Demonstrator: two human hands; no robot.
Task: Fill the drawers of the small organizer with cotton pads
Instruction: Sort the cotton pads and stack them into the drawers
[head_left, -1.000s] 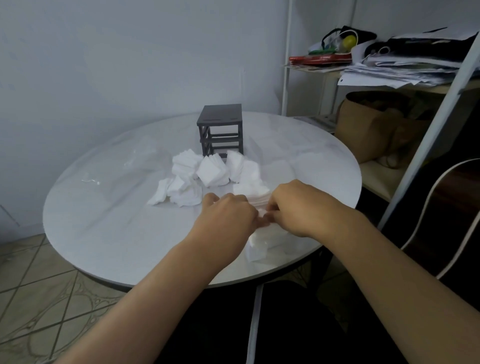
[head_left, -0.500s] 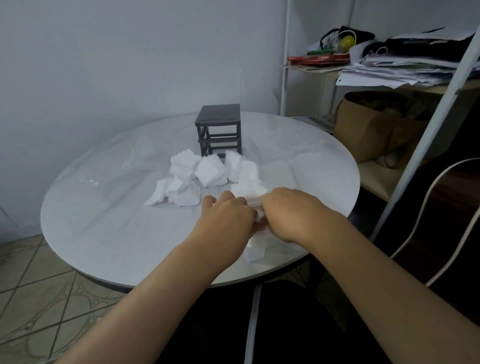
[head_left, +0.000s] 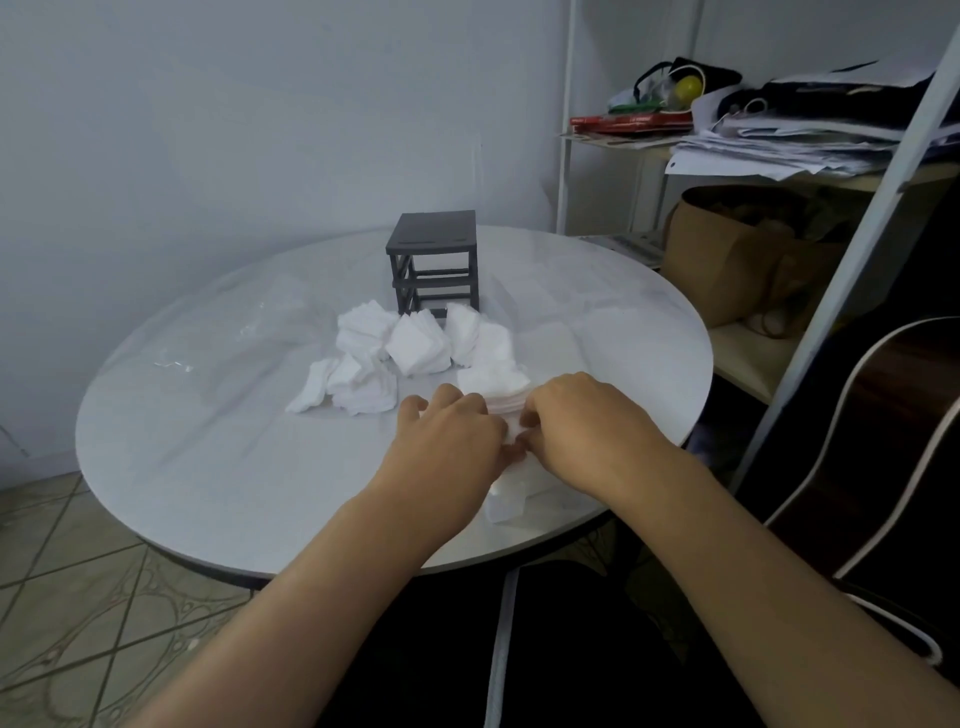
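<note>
While the left hand (head_left: 451, 439) and right hand (head_left: 589, 422) both pinch one stack of cotton pads (head_left: 493, 387) between them near the tabletop (head_left: 208, 467) edge, the organizer (head_left: 434, 260) sits well behind, past loose pads (head_left: 395, 343).

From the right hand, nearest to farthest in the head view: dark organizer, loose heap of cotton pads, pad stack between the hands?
1. The pad stack, gripped by the right hand itself, near the table's front edge.
2. The loose heap of cotton pads, mid-table, ahead and to the left.
3. The dark organizer, behind the heap, on the far side.
</note>
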